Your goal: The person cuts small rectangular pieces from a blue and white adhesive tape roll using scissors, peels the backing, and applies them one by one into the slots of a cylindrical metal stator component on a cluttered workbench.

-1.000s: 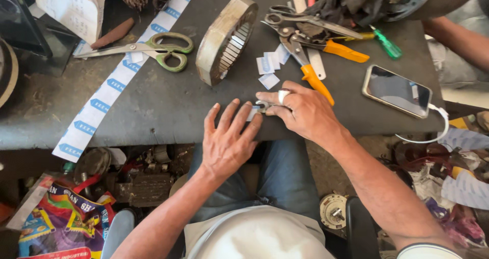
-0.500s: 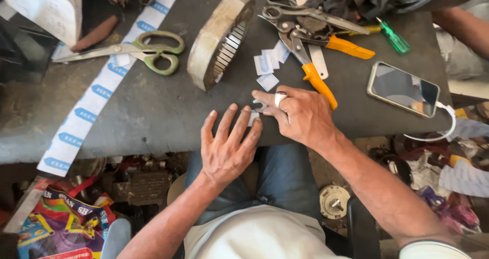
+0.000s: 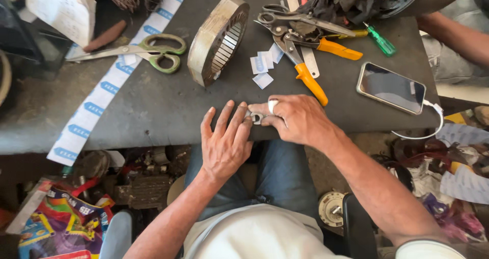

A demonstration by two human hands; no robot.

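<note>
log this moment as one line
left hand flat at table edge | right hand pinching small paper piece | both hands meet on it | snips, ring core behind

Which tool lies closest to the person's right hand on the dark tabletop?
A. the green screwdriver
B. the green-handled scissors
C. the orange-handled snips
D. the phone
C: the orange-handled snips have one handle tip ending just above the right hand, nearer than any other tool.
</note>
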